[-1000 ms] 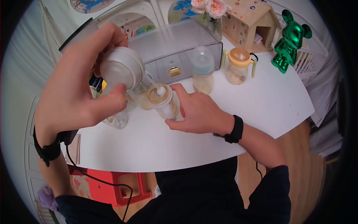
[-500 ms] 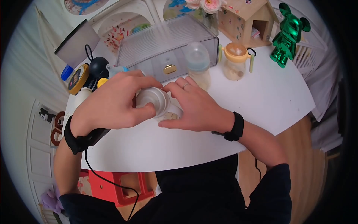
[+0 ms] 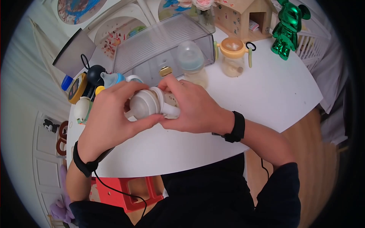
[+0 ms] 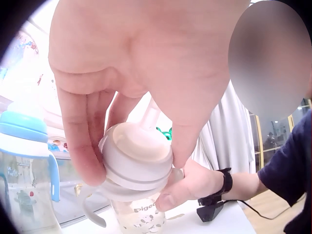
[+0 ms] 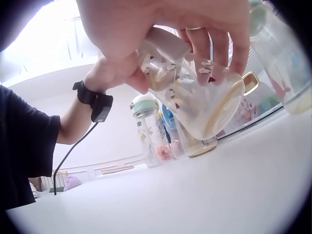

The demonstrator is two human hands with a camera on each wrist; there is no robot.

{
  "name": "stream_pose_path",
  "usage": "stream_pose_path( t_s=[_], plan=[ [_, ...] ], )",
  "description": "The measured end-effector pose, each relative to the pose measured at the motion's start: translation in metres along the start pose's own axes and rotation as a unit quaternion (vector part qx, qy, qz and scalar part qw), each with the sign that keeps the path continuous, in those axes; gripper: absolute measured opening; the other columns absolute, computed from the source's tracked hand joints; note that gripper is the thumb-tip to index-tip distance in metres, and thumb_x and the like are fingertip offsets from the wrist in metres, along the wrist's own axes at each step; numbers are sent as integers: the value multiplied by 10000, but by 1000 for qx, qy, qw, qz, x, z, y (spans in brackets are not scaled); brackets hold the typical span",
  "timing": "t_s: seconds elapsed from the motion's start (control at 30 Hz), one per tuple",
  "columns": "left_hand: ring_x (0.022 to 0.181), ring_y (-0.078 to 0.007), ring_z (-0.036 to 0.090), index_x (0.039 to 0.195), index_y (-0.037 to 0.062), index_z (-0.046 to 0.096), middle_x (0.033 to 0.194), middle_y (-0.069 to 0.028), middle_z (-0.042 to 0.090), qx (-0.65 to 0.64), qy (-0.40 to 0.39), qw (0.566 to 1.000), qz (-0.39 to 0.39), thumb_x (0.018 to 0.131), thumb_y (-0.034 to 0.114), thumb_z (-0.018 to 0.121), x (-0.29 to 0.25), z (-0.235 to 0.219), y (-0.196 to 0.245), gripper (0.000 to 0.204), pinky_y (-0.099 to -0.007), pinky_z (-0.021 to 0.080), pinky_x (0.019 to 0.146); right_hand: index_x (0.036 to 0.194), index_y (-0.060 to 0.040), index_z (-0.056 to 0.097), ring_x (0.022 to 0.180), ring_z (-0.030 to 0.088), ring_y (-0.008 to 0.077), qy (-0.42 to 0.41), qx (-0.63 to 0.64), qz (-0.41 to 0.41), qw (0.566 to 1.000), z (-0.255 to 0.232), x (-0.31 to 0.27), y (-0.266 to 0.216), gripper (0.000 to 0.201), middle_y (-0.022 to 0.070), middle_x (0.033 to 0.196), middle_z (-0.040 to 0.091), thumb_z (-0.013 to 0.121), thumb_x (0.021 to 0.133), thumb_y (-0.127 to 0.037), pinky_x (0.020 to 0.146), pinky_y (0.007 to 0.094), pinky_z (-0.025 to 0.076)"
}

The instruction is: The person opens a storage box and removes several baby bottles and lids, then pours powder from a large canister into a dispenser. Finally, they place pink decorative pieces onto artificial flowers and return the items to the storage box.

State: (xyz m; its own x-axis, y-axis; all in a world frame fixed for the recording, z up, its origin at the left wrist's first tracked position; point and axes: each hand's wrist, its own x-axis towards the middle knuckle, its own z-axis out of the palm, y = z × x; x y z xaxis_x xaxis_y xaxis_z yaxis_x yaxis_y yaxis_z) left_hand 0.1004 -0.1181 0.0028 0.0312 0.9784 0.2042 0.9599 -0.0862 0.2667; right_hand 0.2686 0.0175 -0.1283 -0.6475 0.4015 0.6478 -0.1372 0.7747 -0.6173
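Both hands are on a clear baby bottle (image 5: 195, 107) with small printed figures and white side handles (image 4: 92, 212). My left hand (image 3: 114, 114) grips its pale lid (image 4: 136, 163) from above, thumb on one side and fingers on the other. The lid sits at the bottle's mouth, its spout hidden partly by that hand. Around the body, my right hand (image 3: 199, 108) curls with its thumb near the collar. In the head view the bottle leans toward the left hand, and in the right wrist view its base shows tilted over the white table (image 5: 170, 204).
Behind the hands stand a bottle with a pale blue collar (image 3: 192, 60), an orange-lidded cup (image 3: 232, 49) and a grey clear box (image 3: 163, 41). A blue-collared bottle (image 4: 24, 129) and a green-lidded bottle (image 5: 146, 109) are on the left. A green bear figure (image 3: 289, 30) stands at right.
My left hand brought the lid down and right onto the bottle, whose mouth and straw were exposed earlier. The bottle now tilts leftward, and both hands meet around it.
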Motion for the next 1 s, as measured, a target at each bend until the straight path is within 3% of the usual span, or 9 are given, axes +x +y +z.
stream_pose_path(
  t_s=[0.13,0.23,0.33,0.43,0.5,0.63,0.83,0.93,1.0],
  plan=[
    [755,-138,639,1254,21,753,993,-41,768,-111,29,991,-71,781,317,1015,-6,-2,-9,616,-315,549,721,1248,-66,547,960,709,432,-11,26,2,1000,-4,2,-5,599,177,1033,737,892,804,-273,838,519,558],
    [817,-111,607,1313,33,748,1009,-34,759,-118,-33,979,-162,805,326,1011,-10,-17,0,643,-308,532,772,1256,-77,589,977,701,403,1,-7,-46,999,-5,1,-5,589,157,1028,737,890,797,-289,866,503,547],
    [909,-109,596,1347,39,729,1078,-50,755,-150,-34,982,-114,821,329,1007,-15,-10,-11,662,-309,518,846,1258,-83,642,1002,689,369,2,-39,-82,996,-7,-1,-7,580,133,1026,736,892,783,-304,901,476,534],
    [941,-119,624,1275,11,756,1135,-44,771,-191,-9,974,-123,818,382,1018,-23,-1,-13,645,-303,534,866,1260,-88,684,1011,679,346,18,-41,-103,994,-6,0,-7,580,113,1023,735,895,766,-307,920,454,526],
    [966,-122,625,1334,21,744,1197,-41,764,-218,8,969,-117,818,352,1021,-31,9,-25,673,-306,532,885,1259,-91,697,1004,680,341,30,-42,-126,991,-7,1,-6,581,105,1015,736,898,757,-301,917,452,527],
    [1085,-160,680,1442,26,701,1342,-69,752,-220,1,968,-119,791,281,1037,-40,12,-25,775,-326,548,957,1340,-67,716,1109,678,316,-26,-45,-99,994,-16,0,-10,649,105,1204,770,932,764,-274,1021,420,529],
    [1265,-274,724,1439,27,703,1398,-146,745,-43,59,985,156,764,218,1031,-43,14,-28,775,-395,597,1004,1260,-67,725,1011,694,330,-3,-8,-118,993,-8,1,-6,599,123,1037,775,913,742,-304,954,435,544],
    [1239,-288,726,1480,46,691,1409,-156,730,-211,110,971,2,788,179,1011,-52,23,-16,774,-421,601,991,1269,-65,725,1011,695,330,-9,-12,-112,994,-9,-1,-8,610,125,1042,779,914,745,-313,954,435,547],
    [1237,-276,724,1518,50,664,1412,-156,727,-158,-8,985,-61,785,190,1016,-58,16,-35,825,-423,609,995,1274,-67,722,1010,696,330,-7,-14,-117,993,-9,-1,-7,615,123,1043,775,912,747,-320,952,434,546]
  ],
)
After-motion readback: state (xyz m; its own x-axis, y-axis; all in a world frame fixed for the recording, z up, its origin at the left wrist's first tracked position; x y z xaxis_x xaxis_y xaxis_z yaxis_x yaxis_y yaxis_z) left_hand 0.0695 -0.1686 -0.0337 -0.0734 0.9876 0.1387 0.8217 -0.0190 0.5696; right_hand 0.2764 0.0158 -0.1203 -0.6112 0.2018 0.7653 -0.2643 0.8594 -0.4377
